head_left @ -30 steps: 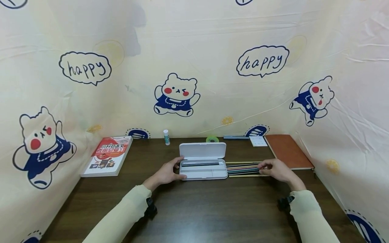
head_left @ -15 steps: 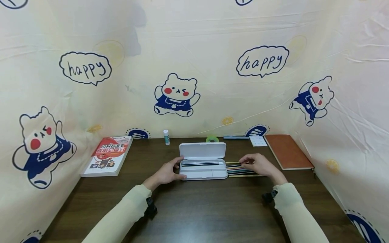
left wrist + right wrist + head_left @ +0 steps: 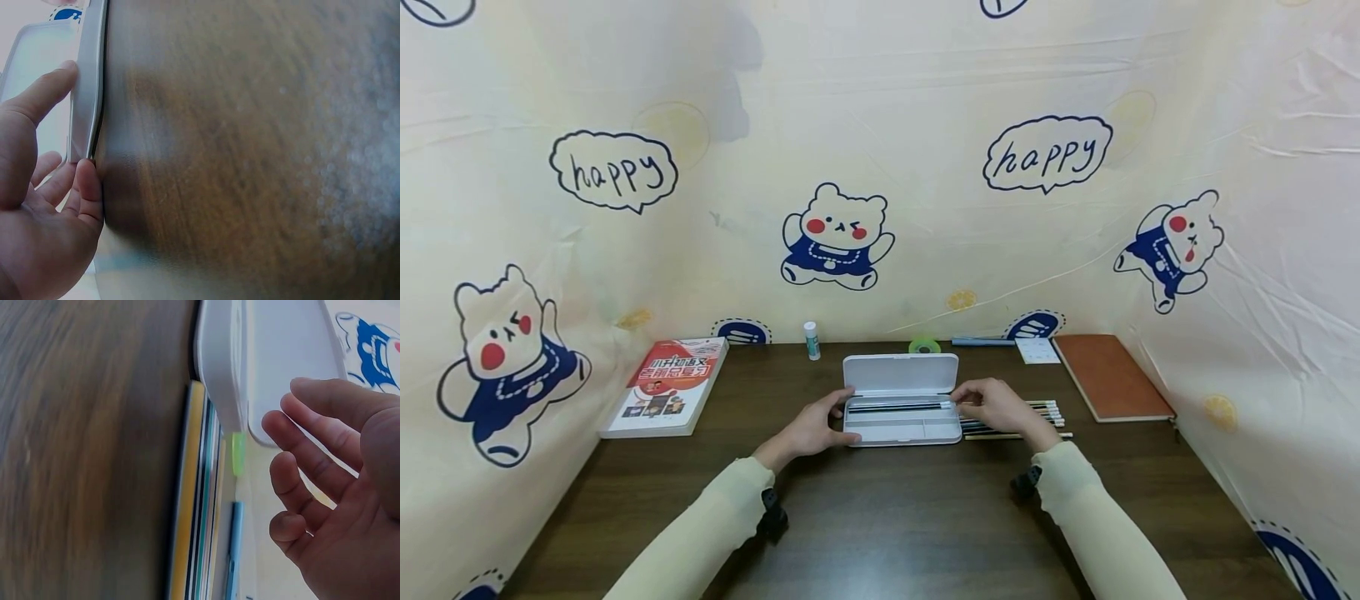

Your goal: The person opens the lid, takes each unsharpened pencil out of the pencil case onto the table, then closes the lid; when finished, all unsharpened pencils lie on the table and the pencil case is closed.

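A white pencil case (image 3: 901, 372) lies open in the middle of the dark wooden table (image 3: 895, 517), with a dark pencil (image 3: 895, 406) in its tray. My left hand (image 3: 812, 427) holds the case's left end, thumb on the rim and fingers against the end; the left wrist view shows the same hand (image 3: 37, 206) on the case (image 3: 87, 81). My right hand (image 3: 996, 406) hovers at the case's right end, above a row of coloured pencils (image 3: 1045, 410). In the right wrist view its fingers (image 3: 312, 462) are relaxed and hold nothing, beside the case (image 3: 222, 362) and pencils (image 3: 197, 519).
A red-and-white book (image 3: 668, 383) lies at the left, a brown notebook (image 3: 1108, 375) at the right. Along the back edge stand a glue stick (image 3: 810, 339), a green tape roll (image 3: 924, 344), a blue pen (image 3: 983, 340) and a white card (image 3: 1037, 349). Printed cloth walls enclose three sides.
My right hand has moved left along the pencil row, from its far end to the case's right end. The left hand and the case have stayed put.
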Demonstrator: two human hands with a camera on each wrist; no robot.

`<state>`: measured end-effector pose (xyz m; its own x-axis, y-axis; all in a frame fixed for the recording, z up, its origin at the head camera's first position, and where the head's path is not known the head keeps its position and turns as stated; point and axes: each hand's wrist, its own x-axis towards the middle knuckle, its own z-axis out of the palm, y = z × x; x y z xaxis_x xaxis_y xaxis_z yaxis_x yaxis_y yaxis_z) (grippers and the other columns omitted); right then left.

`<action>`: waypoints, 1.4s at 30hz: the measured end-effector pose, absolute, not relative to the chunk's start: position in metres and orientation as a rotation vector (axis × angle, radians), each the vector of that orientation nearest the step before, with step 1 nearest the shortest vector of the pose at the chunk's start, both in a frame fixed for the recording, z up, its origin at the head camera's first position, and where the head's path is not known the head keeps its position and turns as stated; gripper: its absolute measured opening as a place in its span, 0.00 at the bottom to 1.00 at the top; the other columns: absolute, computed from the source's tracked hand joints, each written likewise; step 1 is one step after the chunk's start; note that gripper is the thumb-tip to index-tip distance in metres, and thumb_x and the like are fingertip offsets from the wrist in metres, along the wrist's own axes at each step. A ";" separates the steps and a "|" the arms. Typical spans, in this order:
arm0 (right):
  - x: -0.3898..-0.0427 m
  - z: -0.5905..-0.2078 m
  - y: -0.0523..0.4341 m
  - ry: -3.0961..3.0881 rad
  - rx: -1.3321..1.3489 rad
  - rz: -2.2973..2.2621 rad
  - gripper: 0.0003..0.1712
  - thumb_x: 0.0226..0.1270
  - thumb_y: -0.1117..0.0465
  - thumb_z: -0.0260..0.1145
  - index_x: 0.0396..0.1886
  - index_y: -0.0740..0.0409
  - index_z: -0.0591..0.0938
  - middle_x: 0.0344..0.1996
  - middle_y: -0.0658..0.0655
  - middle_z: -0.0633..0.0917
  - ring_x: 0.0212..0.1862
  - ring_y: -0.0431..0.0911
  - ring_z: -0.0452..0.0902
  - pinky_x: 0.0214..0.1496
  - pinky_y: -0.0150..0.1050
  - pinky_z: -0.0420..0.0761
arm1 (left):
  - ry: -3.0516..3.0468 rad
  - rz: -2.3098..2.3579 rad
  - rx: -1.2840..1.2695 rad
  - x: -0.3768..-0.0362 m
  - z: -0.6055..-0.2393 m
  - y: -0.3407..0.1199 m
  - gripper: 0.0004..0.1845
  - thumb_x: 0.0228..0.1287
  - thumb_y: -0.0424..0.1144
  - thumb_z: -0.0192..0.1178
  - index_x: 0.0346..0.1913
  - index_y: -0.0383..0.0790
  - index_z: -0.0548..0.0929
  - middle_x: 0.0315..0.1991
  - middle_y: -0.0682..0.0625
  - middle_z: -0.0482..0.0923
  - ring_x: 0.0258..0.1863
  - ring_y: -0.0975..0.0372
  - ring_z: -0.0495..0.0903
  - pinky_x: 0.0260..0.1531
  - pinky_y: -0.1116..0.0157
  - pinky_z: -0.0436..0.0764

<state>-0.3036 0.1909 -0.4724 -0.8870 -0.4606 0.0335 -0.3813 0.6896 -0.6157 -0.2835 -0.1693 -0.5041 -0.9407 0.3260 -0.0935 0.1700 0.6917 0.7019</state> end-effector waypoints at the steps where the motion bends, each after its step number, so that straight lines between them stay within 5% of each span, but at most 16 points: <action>1: -0.304 -0.473 0.188 2.768 -0.695 -0.962 0.10 0.66 0.62 0.69 0.46 0.55 0.88 0.37 0.51 0.88 0.32 0.43 0.72 0.33 0.33 0.72 | 2.693 1.084 0.400 -0.284 -0.504 -0.169 0.47 0.54 0.50 0.75 0.75 0.48 0.64 0.67 0.47 0.72 0.57 0.57 0.76 0.59 0.54 0.76; 7: -0.306 -0.478 0.176 2.757 -0.709 -0.882 0.12 0.66 0.61 0.69 0.49 0.55 0.87 0.36 0.50 0.86 0.30 0.43 0.70 0.31 0.34 0.69 | 2.701 1.076 0.400 -0.285 -0.506 -0.169 0.47 0.54 0.51 0.76 0.75 0.48 0.64 0.68 0.48 0.72 0.57 0.57 0.76 0.58 0.54 0.76; 14: -0.309 -0.483 0.170 2.782 -0.726 -0.820 0.13 0.64 0.61 0.71 0.48 0.53 0.87 0.45 0.52 0.89 0.38 0.42 0.75 0.43 0.39 0.76 | 2.691 1.086 0.401 -0.285 -0.506 -0.169 0.47 0.53 0.51 0.76 0.75 0.48 0.64 0.68 0.48 0.72 0.57 0.57 0.76 0.59 0.54 0.76; 26: -0.311 -0.482 0.161 2.803 -0.662 -0.756 0.10 0.64 0.62 0.71 0.45 0.52 0.89 0.46 0.51 0.89 0.52 0.48 0.82 0.60 0.51 0.78 | 2.699 1.082 0.403 -0.285 -0.506 -0.169 0.47 0.54 0.50 0.76 0.75 0.48 0.65 0.66 0.47 0.73 0.57 0.57 0.76 0.58 0.54 0.77; 42: -0.311 -0.486 0.158 2.773 -0.756 -0.683 0.05 0.63 0.64 0.71 0.35 0.49 0.89 0.30 0.46 0.85 0.34 0.39 0.74 0.42 0.37 0.76 | 2.692 1.083 0.418 -0.284 -0.505 -0.169 0.46 0.55 0.50 0.75 0.75 0.48 0.64 0.69 0.47 0.71 0.58 0.56 0.76 0.59 0.54 0.76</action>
<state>-0.3108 0.1579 -0.4861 -0.8527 -0.5193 -0.0573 -0.4332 0.7641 -0.4780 -0.2840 -0.1692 -0.5050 -0.9379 0.3358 -0.0872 0.1819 0.6900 0.7005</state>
